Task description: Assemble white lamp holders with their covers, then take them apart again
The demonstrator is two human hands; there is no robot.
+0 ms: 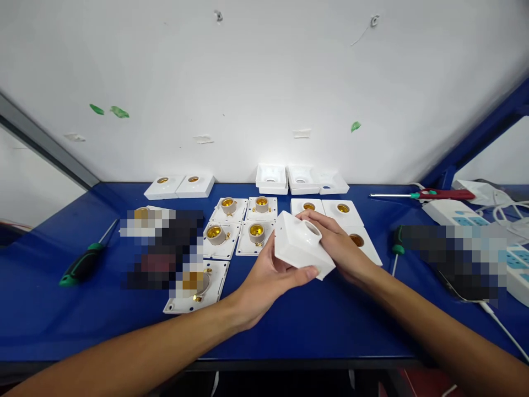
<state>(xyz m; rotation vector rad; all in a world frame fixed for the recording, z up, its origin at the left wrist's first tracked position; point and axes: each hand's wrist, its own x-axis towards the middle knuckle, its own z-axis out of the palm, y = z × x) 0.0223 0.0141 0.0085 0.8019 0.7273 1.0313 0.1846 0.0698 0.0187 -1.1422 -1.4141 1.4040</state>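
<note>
Both hands hold a white square lamp holder cover (pixel 295 242), tilted above the table, its round hole facing up and to the right. My left hand (pixel 266 284) grips the lower left side, with the thumb along the front edge. My right hand (pixel 336 240) is closed on the far right side, near the hole; some of its fingers are hidden. To the left lie several lamp holder bases (pixel 248 243) with brass-coloured sockets and screw terminals facing up. Behind and right of my hands sit assembled lamp holders (pixel 343 212) with their covers on.
More covers (pixel 270 179) lie hollow side up along the wall. Two assembled holders (pixel 194 186) stand at back left. A green-black screwdriver (pixel 85 262) lies left, another (pixel 397 248) right. A red-handled screwdriver (pixel 446 194), a power strip (pixel 458 215) and cables occupy the right side. Some patches are pixelated.
</note>
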